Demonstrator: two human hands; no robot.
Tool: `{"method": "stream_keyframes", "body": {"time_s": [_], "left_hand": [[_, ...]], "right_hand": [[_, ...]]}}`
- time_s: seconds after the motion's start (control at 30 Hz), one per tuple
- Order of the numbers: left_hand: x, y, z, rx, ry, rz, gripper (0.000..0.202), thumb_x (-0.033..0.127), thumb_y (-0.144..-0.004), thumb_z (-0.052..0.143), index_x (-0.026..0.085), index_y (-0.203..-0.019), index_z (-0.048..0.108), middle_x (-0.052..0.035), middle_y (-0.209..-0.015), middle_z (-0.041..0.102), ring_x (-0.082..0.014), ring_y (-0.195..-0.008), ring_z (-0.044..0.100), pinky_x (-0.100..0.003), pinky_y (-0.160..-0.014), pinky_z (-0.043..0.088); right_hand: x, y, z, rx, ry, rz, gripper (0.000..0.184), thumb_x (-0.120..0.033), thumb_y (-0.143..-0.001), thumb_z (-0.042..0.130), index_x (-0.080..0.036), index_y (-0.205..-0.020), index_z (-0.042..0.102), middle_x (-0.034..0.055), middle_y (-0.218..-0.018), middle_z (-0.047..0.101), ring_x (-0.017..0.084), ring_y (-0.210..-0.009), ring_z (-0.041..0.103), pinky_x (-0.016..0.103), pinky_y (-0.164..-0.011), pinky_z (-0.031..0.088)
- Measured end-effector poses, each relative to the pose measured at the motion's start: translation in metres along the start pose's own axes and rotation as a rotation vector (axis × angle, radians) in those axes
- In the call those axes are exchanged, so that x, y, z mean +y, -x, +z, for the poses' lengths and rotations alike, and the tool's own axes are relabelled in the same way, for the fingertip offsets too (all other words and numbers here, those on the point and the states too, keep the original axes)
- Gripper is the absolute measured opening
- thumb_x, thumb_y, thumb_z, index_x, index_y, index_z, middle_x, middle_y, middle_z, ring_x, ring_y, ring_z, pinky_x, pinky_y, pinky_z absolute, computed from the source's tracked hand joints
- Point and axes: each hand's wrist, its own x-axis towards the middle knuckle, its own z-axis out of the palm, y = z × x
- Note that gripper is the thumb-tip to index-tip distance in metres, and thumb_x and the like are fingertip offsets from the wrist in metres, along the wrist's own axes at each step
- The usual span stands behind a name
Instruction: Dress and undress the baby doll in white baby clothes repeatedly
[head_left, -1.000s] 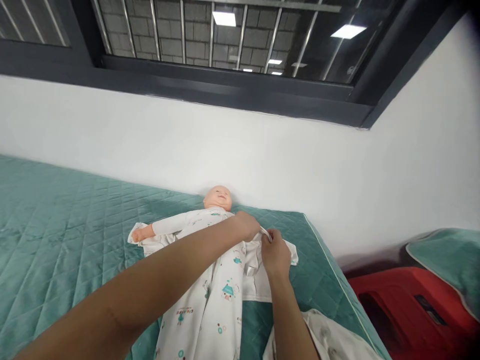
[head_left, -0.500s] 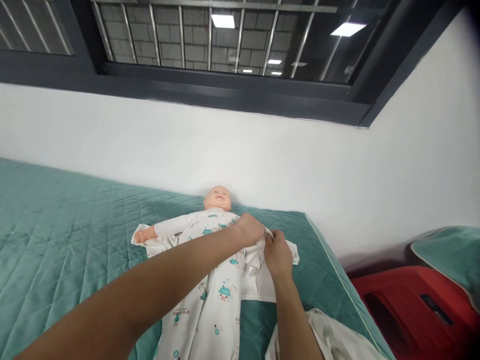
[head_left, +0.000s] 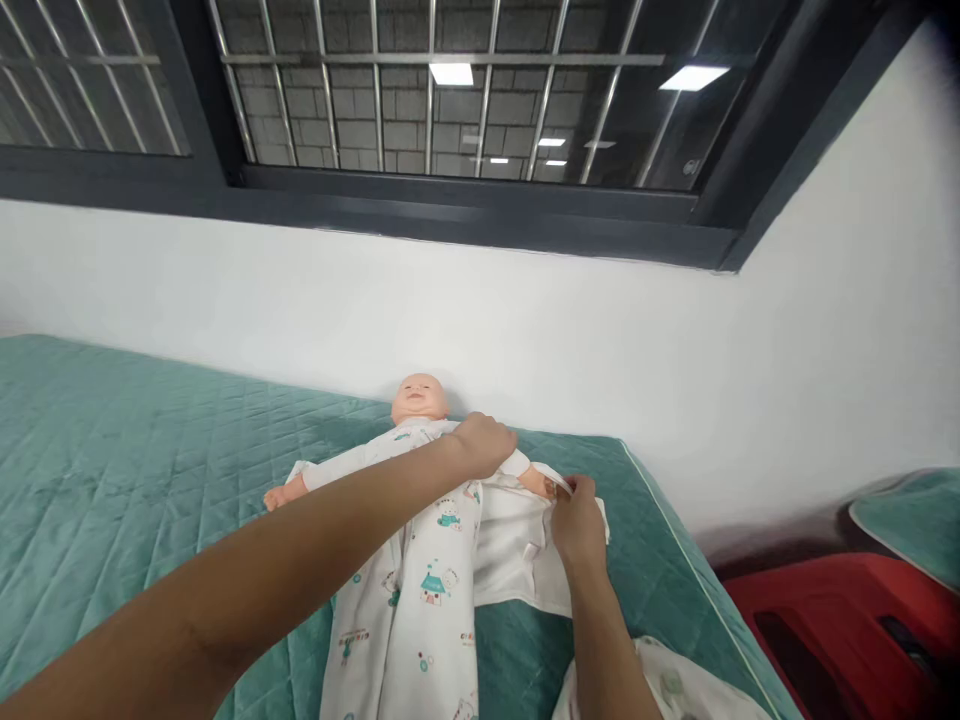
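A baby doll [head_left: 418, 397] lies on its back with its head toward the wall, dressed in white pants and top with teal prints. My left hand [head_left: 484, 445] reaches across its chest and is closed round its sleeved arm on the right side. That arm's bare doll hand [head_left: 536, 482] pokes out beyond my fingers. Pinched in my right hand [head_left: 579, 515] is the edge of a white baby garment [head_left: 517, 560], which lies open beneath the doll. The doll's other hand [head_left: 285, 493] rests out to the left.
A green quilted cover [head_left: 150, 480] spreads under everything, with a piped edge at right. White printed cloth [head_left: 675, 680] lies by my right forearm. Beyond the edge stands a red plastic object [head_left: 847, 610]. Behind are a white wall [head_left: 525, 320] and a barred window [head_left: 450, 120].
My right hand has moved right and slightly down with the garment edge, apart from my left hand. The doll's hand between them has come into sight. The view has shifted a little.
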Motion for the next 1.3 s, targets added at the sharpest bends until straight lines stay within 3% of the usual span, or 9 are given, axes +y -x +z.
{"method": "stream_keyframes", "body": {"time_s": [0.3,0.5,0.67,0.8,0.87,0.93,1.03,1.13,1.3], "left_hand": [[0.004,0.009,0.002,-0.002,0.047,0.027,0.026,0.019,-0.081,0.055,0.014,-0.106,0.061,-0.0137,-0.103,0.071,-0.0294,-0.090,0.068,-0.038,-0.072,0.054],[0.014,0.004,0.010,0.002,0.084,0.023,0.030,0.022,-0.080,0.058,0.014,-0.110,0.059,-0.0135,-0.105,0.070,-0.0292,-0.089,0.068,-0.038,-0.071,0.053],[0.027,-0.009,0.020,-0.028,0.115,0.007,0.035,0.016,-0.079,0.058,0.012,-0.115,0.059,-0.0147,-0.106,0.069,-0.0298,-0.093,0.067,-0.040,-0.076,0.052],[0.033,0.002,0.017,-0.031,0.142,-0.045,0.041,0.018,-0.078,0.064,0.011,-0.117,0.058,-0.0164,-0.114,0.066,-0.0324,-0.104,0.062,-0.045,-0.084,0.050],[0.029,0.027,0.014,0.089,0.190,-0.081,0.038,0.024,-0.080,0.065,0.012,-0.116,0.059,-0.0153,-0.117,0.065,-0.0321,-0.108,0.060,-0.046,-0.088,0.048],[0.019,0.064,0.016,0.334,0.289,-0.172,0.033,0.030,-0.088,0.056,0.017,-0.118,0.059,-0.0120,-0.118,0.065,-0.0292,-0.113,0.058,-0.044,-0.093,0.046],[-0.004,0.124,0.033,0.593,0.472,-0.595,0.032,0.037,-0.096,0.041,0.023,-0.118,0.060,-0.0082,-0.120,0.065,-0.0260,-0.113,0.058,-0.040,-0.092,0.046],[-0.026,0.161,0.056,0.526,0.676,-0.889,0.044,0.051,-0.095,0.036,0.022,-0.116,0.062,-0.0084,-0.108,0.068,-0.0272,-0.100,0.063,-0.039,-0.085,0.048],[-0.036,0.167,0.063,0.459,1.006,-0.809,0.049,0.056,-0.093,0.038,0.021,-0.114,0.064,-0.0056,-0.107,0.072,-0.0249,-0.102,0.064,-0.035,-0.088,0.048]], "right_hand": [[0.019,-0.014,-0.002,-0.082,-0.654,0.025,0.033,-0.039,-0.063,0.063,-0.019,-0.090,0.064,0.0068,-0.088,0.074,0.023,-0.078,0.068,0.032,-0.068,0.053],[0.009,-0.011,-0.008,0.025,-1.197,0.210,0.035,-0.011,-0.044,0.060,-0.019,-0.077,0.067,0.0038,-0.091,0.074,0.018,-0.082,0.068,0.025,-0.066,0.054],[0.011,-0.013,-0.006,0.283,-1.235,0.136,0.030,-0.010,-0.049,0.057,-0.020,-0.077,0.065,0.0013,-0.090,0.073,0.017,-0.091,0.068,0.025,-0.073,0.054],[0.004,-0.008,-0.004,0.360,-1.112,0.010,0.023,-0.014,-0.059,0.060,-0.019,-0.080,0.065,0.0019,-0.089,0.072,0.018,-0.090,0.067,0.032,-0.084,0.053],[-0.005,-0.001,-0.005,0.310,-1.087,-0.042,0.017,-0.018,-0.066,0.064,-0.019,-0.083,0.065,0.0018,-0.089,0.071,0.017,-0.086,0.067,0.033,-0.082,0.053],[-0.017,0.009,-0.006,0.168,-1.056,-0.094,0.014,-0.026,-0.073,0.065,-0.020,-0.086,0.064,0.0018,-0.088,0.069,0.016,-0.080,0.066,0.032,-0.077,0.053],[-0.035,0.025,-0.003,-0.180,-0.824,-0.165,0.019,-0.039,-0.083,0.061,-0.021,-0.088,0.062,0.0011,-0.079,0.068,0.016,-0.067,0.063,0.031,-0.066,0.050],[-0.047,0.039,0.004,-0.445,-0.451,-0.268,0.030,-0.050,-0.089,0.053,-0.022,-0.081,0.060,-0.0004,-0.068,0.064,0.018,-0.065,0.059,0.033,-0.065,0.045],[-0.056,0.051,0.010,-0.546,-0.249,-0.380,0.040,-0.056,-0.095,0.040,-0.023,-0.079,0.057,-0.0005,-0.078,0.063,0.021,-0.080,0.057,0.034,-0.075,0.041]]}}
